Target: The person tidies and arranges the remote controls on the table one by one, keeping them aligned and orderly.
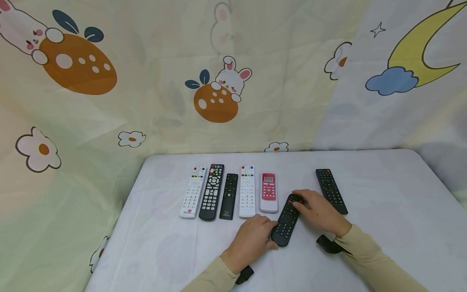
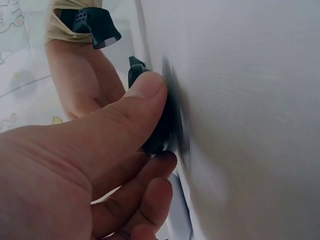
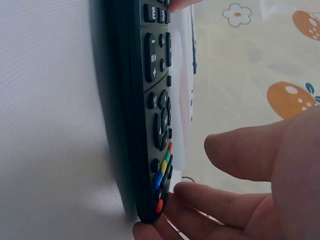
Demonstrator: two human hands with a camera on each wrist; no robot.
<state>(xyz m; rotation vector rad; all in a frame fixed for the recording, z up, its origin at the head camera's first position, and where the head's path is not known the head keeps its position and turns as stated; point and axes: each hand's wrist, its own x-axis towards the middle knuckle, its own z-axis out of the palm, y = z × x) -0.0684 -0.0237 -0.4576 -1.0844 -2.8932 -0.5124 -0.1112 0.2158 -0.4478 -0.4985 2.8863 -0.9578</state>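
A black remote control (image 1: 287,221) with a coloured button row lies at a slant between both hands, close over the white tabletop. My left hand (image 1: 251,239) pinches its near end, thumb on one side and fingers on the other, as the left wrist view also shows. At the far end, fingertips of my right hand (image 1: 319,209) touch the remote's tip. In the right wrist view the right thumb (image 3: 240,150) stands apart from the buttons. A pink-and-white remote (image 1: 269,192) lies just left of the held one, and another black remote (image 1: 331,190) lies beyond the right hand.
Left of the pink-and-white remote, a row holds a white remote (image 1: 247,192), a slim black remote (image 1: 229,196), a larger black remote (image 1: 211,192) and another white remote (image 1: 192,192). A printed curtain (image 1: 164,81) hangs behind the white-covered table (image 1: 157,243).
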